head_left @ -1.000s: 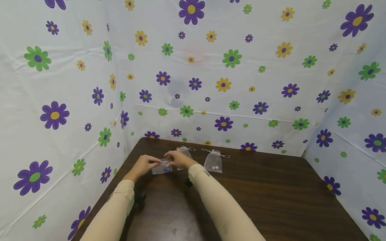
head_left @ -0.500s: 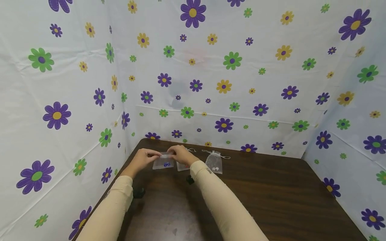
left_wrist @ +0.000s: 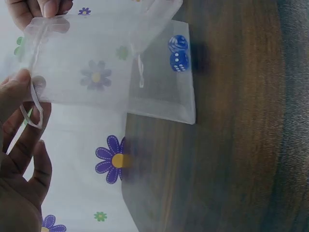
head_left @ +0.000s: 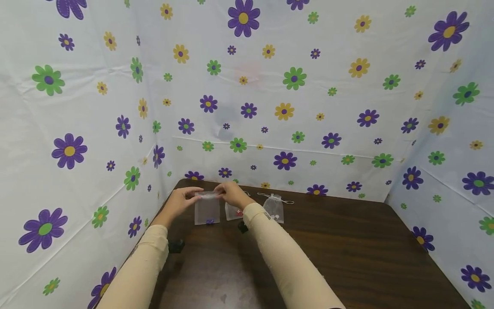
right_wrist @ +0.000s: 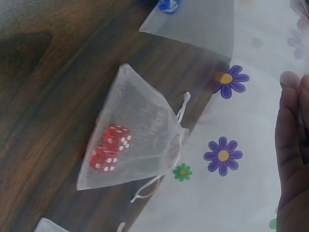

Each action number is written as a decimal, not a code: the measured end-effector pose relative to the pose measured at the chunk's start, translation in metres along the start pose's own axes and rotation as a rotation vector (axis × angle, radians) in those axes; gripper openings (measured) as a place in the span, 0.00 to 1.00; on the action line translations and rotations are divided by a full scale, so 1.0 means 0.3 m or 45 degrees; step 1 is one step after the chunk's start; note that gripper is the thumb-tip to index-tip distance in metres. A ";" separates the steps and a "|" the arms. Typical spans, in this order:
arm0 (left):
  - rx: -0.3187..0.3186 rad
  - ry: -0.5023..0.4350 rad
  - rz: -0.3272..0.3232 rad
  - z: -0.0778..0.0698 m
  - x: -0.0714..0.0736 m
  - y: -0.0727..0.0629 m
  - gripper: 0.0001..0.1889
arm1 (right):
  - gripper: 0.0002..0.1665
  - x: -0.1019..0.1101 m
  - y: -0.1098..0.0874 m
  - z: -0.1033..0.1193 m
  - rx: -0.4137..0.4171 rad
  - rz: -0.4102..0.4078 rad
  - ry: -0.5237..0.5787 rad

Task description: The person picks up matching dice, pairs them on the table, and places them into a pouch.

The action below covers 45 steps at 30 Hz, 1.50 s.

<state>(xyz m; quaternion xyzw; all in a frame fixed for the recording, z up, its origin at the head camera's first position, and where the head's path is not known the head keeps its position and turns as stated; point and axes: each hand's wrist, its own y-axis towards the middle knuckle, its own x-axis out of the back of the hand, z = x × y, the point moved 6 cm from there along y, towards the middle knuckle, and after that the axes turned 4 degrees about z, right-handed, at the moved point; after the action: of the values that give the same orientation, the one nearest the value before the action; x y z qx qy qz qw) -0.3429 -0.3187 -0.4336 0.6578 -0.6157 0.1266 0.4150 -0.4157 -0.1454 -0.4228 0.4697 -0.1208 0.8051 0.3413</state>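
Note:
A white sheer drawstring pouch (head_left: 207, 208) hangs upright between my hands, its lower end at the table. Two blue dice (left_wrist: 178, 54) lie at its bottom. My left hand (head_left: 179, 204) pinches one side of the pouch's top edge between thumb and fingers, the white cord loop (left_wrist: 36, 113) hanging beside them. Opposite it, my right hand (head_left: 233, 195) pinches the other top corner. A second pouch (right_wrist: 140, 125), drawn in at the neck, lies just right of the held one with red dice (right_wrist: 111, 147) inside.
A third pouch (head_left: 274, 208) with white dice lies farther right, its cord stretched across the top. The brown wooden table (head_left: 328, 253) extends right and toward me. Flower-printed white sheets (head_left: 339, 38) stand behind and at both sides.
Both hands have lifted the top of the pouch and spread slightly apart. The pouch now hangs straighter and longer, with the blue dice at its lower edge.

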 end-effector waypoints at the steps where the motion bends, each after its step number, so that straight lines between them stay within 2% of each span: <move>1: 0.009 0.009 0.007 0.003 -0.001 -0.003 0.17 | 0.14 -0.003 0.001 -0.001 -0.003 0.000 -0.007; 5: 0.047 0.027 0.040 0.022 -0.008 -0.010 0.21 | 0.15 -0.013 0.002 -0.006 -0.010 -0.007 -0.029; 11: 0.062 0.058 0.030 0.053 -0.012 -0.009 0.19 | 0.16 -0.021 -0.003 -0.023 -0.044 0.007 -0.039; 23: 0.099 0.090 0.082 0.078 -0.020 -0.022 0.08 | 0.13 -0.040 -0.027 -0.084 -0.065 0.010 0.039; 30: 0.068 0.143 0.053 0.088 -0.019 -0.019 0.04 | 0.15 -0.039 -0.043 -0.111 -0.055 0.014 0.062; 39: 0.137 0.162 0.066 0.118 -0.014 -0.017 0.04 | 0.13 -0.028 -0.062 -0.151 -0.020 -0.004 0.089; 45: 0.127 0.166 0.055 0.130 -0.013 -0.023 0.04 | 0.13 -0.024 -0.066 -0.167 -0.038 -0.007 0.099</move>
<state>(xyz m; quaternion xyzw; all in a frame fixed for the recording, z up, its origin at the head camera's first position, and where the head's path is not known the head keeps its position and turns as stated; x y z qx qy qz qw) -0.3508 -0.3439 -0.4631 0.6545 -0.5943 0.2085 0.4182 -0.4342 -0.1081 -0.4578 0.4332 -0.1182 0.8200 0.3550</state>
